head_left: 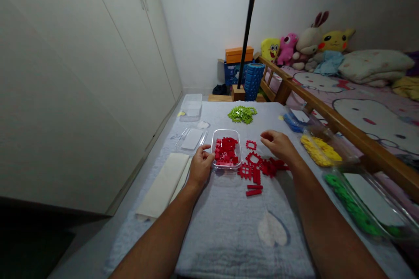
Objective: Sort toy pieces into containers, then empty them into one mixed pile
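A clear plastic box [215,139] with several red puzzle pieces inside sits on a grey blanket [229,222]. My left hand [200,168] grips the box's left side, thumb on its rim. More loose red pieces [253,170] lie to the right of the box. My right hand [278,147] hovers just over them, fingers curled loosely with nothing visible in them. A single red square piece [251,144] lies between the box and my right hand.
A pile of light green pieces [242,114] lies farther back. Clear boxes of blue [292,121], yellow [319,150] and green pieces [352,207] line the right edge beside a wooden bed frame [343,124]. Clear lids [192,138] and white folded cloth [163,185] lie left. A black pole [248,26] stands behind.
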A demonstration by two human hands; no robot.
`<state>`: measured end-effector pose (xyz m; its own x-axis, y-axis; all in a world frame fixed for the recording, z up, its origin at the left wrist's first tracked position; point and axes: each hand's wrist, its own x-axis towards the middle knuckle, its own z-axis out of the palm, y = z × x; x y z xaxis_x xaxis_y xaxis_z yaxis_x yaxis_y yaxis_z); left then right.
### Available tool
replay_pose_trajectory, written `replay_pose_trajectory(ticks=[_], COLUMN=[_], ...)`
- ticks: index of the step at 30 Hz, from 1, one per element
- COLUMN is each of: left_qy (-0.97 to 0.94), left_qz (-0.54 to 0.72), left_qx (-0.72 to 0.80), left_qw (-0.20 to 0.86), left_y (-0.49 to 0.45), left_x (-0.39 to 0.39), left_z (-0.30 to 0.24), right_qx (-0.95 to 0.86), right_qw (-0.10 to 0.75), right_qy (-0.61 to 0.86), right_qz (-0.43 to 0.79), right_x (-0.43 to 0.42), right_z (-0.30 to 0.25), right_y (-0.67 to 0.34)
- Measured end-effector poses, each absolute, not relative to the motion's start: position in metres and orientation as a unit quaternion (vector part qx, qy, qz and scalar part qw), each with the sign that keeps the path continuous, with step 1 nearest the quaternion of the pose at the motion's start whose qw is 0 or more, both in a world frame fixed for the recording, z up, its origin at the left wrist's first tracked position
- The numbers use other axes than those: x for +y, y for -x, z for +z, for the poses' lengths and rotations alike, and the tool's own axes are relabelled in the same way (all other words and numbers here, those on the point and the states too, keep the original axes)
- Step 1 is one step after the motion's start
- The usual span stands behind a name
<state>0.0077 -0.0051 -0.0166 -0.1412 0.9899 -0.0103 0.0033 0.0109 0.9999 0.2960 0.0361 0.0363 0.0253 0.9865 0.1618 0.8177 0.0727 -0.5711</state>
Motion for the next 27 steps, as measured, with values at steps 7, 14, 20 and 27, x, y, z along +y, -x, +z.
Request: replay_pose_trajectory(ticks=[7, 14, 20, 27], left_qy=[-0.469, -0.463, -0.461, -0.459], left_qz=[0.526, 0.524, 0.531, 0.532], left_qx=[0.537, 0.541, 0.534, 0.531], left_qw=[0.464, 0.467, 0.47, 0.474], left_y=[-0.008, -0.009, -0.009, -0.009], left_x=[-0.005, -0.008, -0.007, -0.006], left_z=[-0.015, -0.008, -0.01, -0.013], right_qx=[-0.71, -0.792, -0.794, -0.78], right_qw=[0.077, 0.275, 0.186, 0.124], right_qy=[0.664, 0.534, 0.577, 0.612], right_qz=[0.222, 0.108, 0.032, 0.027], right_x=[0.004, 0.006, 0.038, 0.058], right_z=[0.023, 0.029, 0.036, 0.028], right_y=[-0.351, -0.288, -0.216, -0.192])
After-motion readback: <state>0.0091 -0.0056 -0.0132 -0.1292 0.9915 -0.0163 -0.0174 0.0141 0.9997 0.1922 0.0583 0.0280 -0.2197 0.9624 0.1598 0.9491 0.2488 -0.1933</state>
